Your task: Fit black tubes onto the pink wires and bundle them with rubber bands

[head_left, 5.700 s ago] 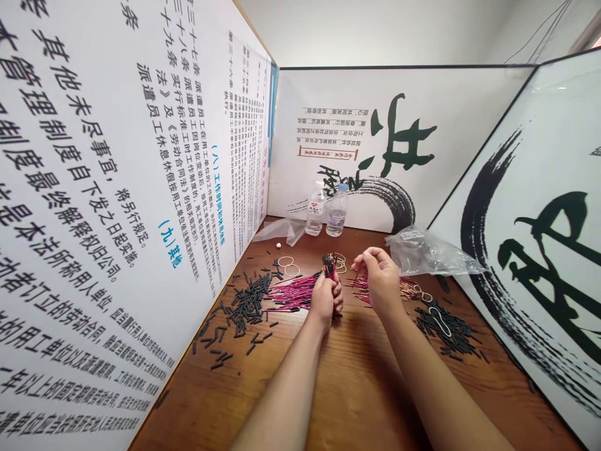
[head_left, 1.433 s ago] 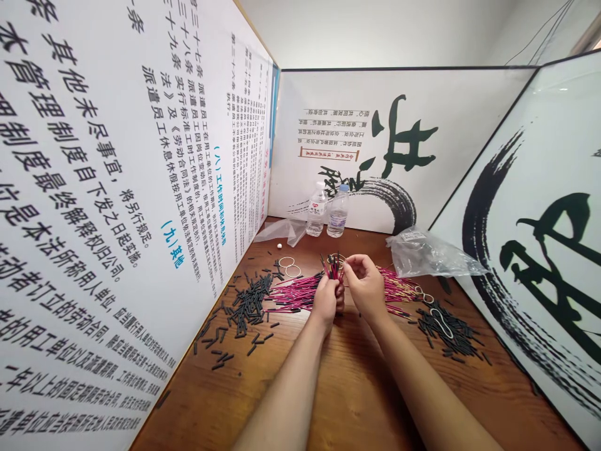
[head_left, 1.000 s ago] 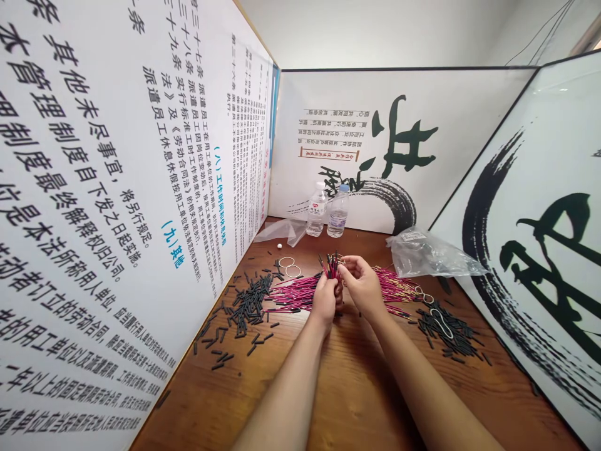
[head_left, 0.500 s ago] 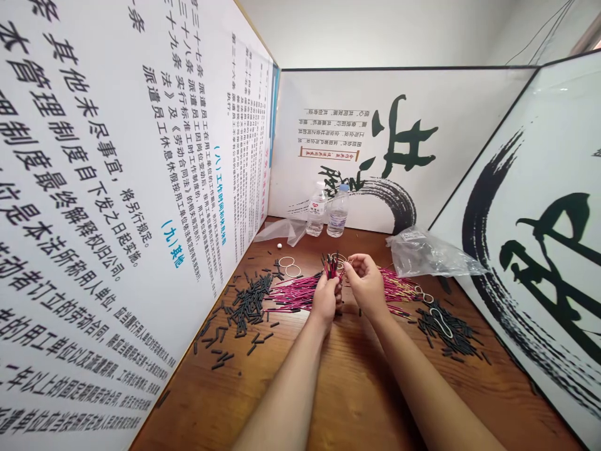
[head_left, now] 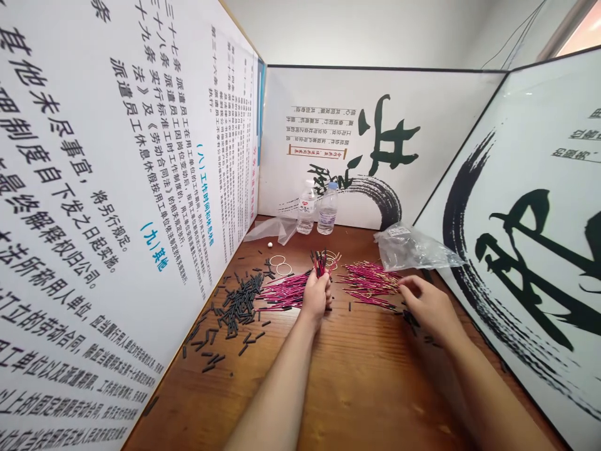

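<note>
A big wooden table (head_left: pixel 357 388) has pink sticks (head_left: pixel 370 282) and black tubes (head_left: pixel 237 300) on it. The left hand (head_left: pixel 317 294) squeezes a bunch (head_left: pixel 320 263) of sticks, standing up. The right hand (head_left: pixel 429 307) lies loose on the table, fingers by the pink sticks.

Both bare forearms reach forward from the bottom edge. The left hand (head_left: pixel 316 296) is raised at the centre, back toward the camera, fingers curled shut into a fist with the thumb on the right side. The right hand (head_left: pixel 429 305) sits lower and well apart to the right, palm down, fingers bent and reaching leftward, fingertips (head_left: pixel 402 285) close together.
</note>
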The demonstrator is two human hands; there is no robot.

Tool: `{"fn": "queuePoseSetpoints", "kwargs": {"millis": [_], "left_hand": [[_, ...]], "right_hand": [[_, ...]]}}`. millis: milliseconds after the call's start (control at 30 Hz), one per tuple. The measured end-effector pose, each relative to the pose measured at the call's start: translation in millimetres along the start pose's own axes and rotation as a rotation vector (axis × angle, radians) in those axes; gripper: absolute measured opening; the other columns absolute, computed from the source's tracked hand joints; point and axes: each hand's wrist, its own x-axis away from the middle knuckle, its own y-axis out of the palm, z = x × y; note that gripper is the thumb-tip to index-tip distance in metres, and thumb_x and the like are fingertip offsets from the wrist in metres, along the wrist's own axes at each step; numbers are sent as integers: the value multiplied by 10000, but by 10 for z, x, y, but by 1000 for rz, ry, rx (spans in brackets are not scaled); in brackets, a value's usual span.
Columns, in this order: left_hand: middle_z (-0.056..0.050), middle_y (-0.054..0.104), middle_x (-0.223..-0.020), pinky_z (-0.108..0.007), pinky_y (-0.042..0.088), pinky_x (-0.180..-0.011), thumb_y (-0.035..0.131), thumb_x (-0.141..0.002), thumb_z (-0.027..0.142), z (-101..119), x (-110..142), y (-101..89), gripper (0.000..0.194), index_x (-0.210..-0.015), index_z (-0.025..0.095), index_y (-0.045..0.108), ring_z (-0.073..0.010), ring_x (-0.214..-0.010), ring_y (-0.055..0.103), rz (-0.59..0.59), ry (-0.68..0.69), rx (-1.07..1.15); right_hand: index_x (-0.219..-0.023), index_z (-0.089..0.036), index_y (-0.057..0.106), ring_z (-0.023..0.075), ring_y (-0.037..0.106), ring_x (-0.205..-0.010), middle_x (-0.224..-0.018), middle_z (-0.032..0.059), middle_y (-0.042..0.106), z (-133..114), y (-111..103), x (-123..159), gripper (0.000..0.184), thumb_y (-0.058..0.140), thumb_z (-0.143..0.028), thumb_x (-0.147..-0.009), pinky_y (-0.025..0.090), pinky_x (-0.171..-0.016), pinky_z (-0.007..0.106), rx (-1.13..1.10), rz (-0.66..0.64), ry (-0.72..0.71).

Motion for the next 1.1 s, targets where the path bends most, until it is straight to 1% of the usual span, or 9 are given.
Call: {"fn": "queuePoseSetpoints", "kwargs": {"millis": [133, 267, 400, 533, 600, 667, 767, 900, 1100], "left_hand": [[108, 294, -562, -150, 105, -375, 624, -727, 369, -2, 3, 5, 312, -853, 202, 393, -8, -375, 173, 7, 5, 0], [110, 291, -560, -152, 101, -376, 629, -712, 359, -1, 0, 5, 315, -844, 198, 393, -7, -379, 166, 3, 12, 6], [113, 276, -552, -159, 93, -380, 633, -704, 365, 2, -3, 4, 322, -860, 196, 407, -9, -377, 166, 7, -5, 5], [114, 273, -550, -162, 89, -383, 625, -704, 361, 1, -2, 6, 314, -858, 197, 406, -8, -375, 166, 13, -7, 4], [112, 276, -553, -163, 91, -384, 625, -705, 366, 2, -1, 7, 313, -856, 198, 408, -9, -375, 175, 23, -8, 0], [110, 279, -557, -164, 93, -384, 628, -703, 373, 4, -1, 6, 317, -853, 198, 410, -9, -376, 181, 26, -13, -6], [110, 284, -558, -164, 97, -381, 630, -702, 370, 3, -3, 1, 316, -847, 199, 408, -10, -375, 181, 15, -14, -9], [110, 285, -550, -162, 96, -377, 617, -712, 346, -2, -7, -3, 290, -842, 200, 402, -13, -371, 178, 13, -2, -7], [109, 277, -552, -162, 90, -381, 612, -716, 329, 0, 3, 5, 273, -839, 198, 407, -12, -374, 170, 16, 1, -10]], "right_hand": [[-786, -220, 621, 240, 607, -729, -777, 59, 668, 506, -112, 195, 238, 474, -404, -748, 417, -642, 334, 229, 8, 121], [-728, -229, 587, 246, 604, -758, -776, 63, 650, 617, -4, 305, 225, 451, -402, -774, 431, -686, 351, 309, -26, 73], [-763, -227, 580, 257, 592, -795, -814, 76, 644, 536, 85, 325, 203, 445, -377, -787, 440, -732, 376, 328, 67, -18], [-839, -217, 605, 251, 578, -858, -893, 81, 646, 367, 104, 367, 195, 471, -355, -808, 444, -805, 384, 255, 135, -212], [-857, -213, 621, 241, 578, -873, -906, 80, 649, 185, 152, 423, 192, 483, -343, -830, 450, -819, 380, 190, 104, -319], [-965, -219, 644, 241, 572, -945, -979, 81, 653, -51, 250, 494, 214, 493, -313, -846, 451, -858, 386, 139, 43, -427], [-1152, -257, 620, 246, 533, -1083, -1159, 72, 628, -366, 454, 585, 308, 480, -262, -877, 428, -947, 413, 110, -111, -576], [-1106, -230, 647, 237, 558, -1031, -1116, 81, 644, -440, 642, 602, 294, 428, -209, -911, 455, -915, 414, 76, -187, -569], [-912, -218, 660, 229, 590, -892, -928, 84, 655, -261, 629, 553, 198, 465, -251, -894, 483, -821, 384, 7, -119, -483]]}}
